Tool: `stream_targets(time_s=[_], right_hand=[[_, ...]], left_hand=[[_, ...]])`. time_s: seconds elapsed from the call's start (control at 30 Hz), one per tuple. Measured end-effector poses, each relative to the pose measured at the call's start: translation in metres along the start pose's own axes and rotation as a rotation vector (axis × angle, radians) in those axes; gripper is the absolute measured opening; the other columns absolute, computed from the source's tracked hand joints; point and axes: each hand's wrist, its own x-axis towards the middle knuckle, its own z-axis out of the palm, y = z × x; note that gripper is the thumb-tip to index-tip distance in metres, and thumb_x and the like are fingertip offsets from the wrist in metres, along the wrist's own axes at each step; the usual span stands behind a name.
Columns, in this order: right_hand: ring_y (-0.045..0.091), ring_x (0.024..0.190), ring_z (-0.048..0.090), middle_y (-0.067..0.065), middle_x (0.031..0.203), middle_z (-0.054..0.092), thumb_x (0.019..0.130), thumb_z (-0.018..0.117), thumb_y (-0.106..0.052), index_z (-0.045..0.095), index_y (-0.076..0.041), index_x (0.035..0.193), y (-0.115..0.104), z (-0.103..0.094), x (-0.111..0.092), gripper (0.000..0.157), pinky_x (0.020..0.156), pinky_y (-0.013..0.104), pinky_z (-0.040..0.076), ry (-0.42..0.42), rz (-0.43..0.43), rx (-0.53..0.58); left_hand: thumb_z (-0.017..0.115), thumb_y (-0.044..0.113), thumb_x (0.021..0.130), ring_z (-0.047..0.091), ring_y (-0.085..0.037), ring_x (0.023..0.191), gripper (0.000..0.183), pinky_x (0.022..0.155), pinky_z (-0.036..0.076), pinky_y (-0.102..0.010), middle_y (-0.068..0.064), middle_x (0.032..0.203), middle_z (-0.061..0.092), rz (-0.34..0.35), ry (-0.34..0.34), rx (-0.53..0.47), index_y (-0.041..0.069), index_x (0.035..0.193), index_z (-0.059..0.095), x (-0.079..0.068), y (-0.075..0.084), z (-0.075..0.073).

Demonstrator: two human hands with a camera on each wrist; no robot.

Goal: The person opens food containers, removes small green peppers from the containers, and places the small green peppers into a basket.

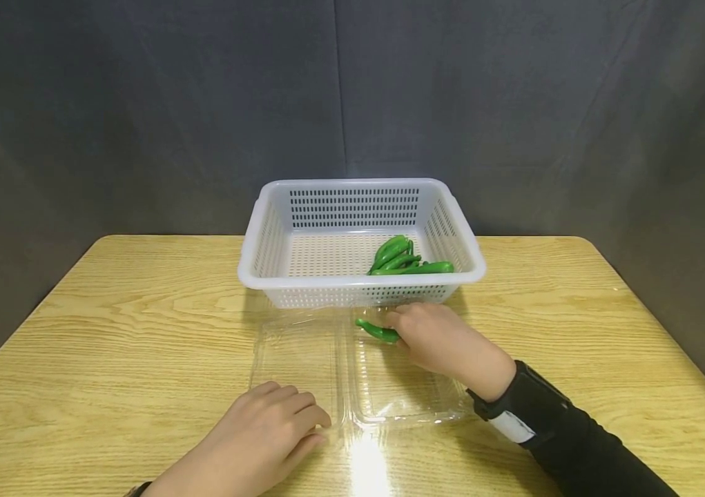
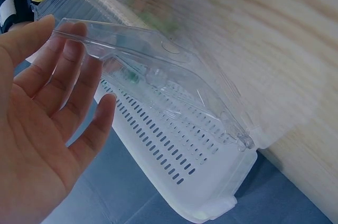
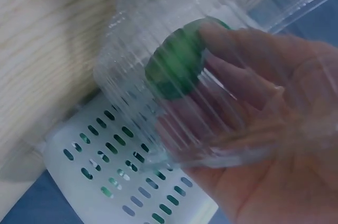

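Observation:
A clear plastic hinged container (image 1: 347,386) lies spread open on the table. Inside its right half, my right hand (image 1: 436,338) pinches a green pepper (image 1: 378,332) between thumb and fingers, the pepper's thin end pointing left. Through the ribbed clear wall in the right wrist view, the same green pepper (image 3: 177,60) shows blurred against the fingertips. My left hand (image 1: 268,431) is at the front edge of the container's left half, fingers loosely bent. The left wrist view has its fingertips (image 2: 74,49) right at the clear rim (image 2: 116,26), gripping nothing.
A white slotted basket (image 1: 361,282) stands just behind the container. Several green peppers (image 1: 398,255) lie together at its right side. The wooden table (image 1: 141,331) extends to both sides, with a dark grey curtain (image 1: 215,103) behind it.

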Motion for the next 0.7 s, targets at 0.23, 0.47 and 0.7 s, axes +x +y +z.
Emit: stream_targets(time_s=[0.23,0.47,0.7], right_hand=[[0.017,0.070,0.062,0.001,0.082,0.066,0.078,0.077,0.003,0.074,-0.007,0.105,0.000,-0.005,-0.002,0.029,0.062,0.033,0.052,0.073,-0.040,-0.042],[0.018,0.072,0.064,0.001,0.085,0.069,0.076,0.075,0.006,0.074,-0.008,0.105,-0.002,-0.011,-0.004,0.031,0.065,0.033,0.053,0.085,-0.036,-0.032],[0.020,0.077,0.067,0.004,0.092,0.072,0.076,0.078,0.004,0.074,-0.007,0.105,-0.005,-0.023,-0.009,0.031,0.070,0.034,0.055,0.102,-0.051,-0.027]], left_hand=[[0.072,0.026,0.091,0.062,-0.008,0.081,0.009,0.073,0.050,-0.028,0.010,0.091,0.068,0.006,0.009,0.017,0.019,0.096,0.072,0.000,0.000,0.000],[0.073,0.025,0.091,0.061,-0.007,0.080,0.008,0.073,0.051,-0.030,0.010,0.090,0.067,0.014,0.016,0.007,0.019,0.096,0.072,0.000,0.000,0.000],[0.073,0.025,0.091,0.061,-0.006,0.079,0.008,0.071,0.051,-0.029,0.010,0.090,0.067,0.014,0.015,-0.003,0.019,0.096,0.073,0.000,0.000,0.000]])
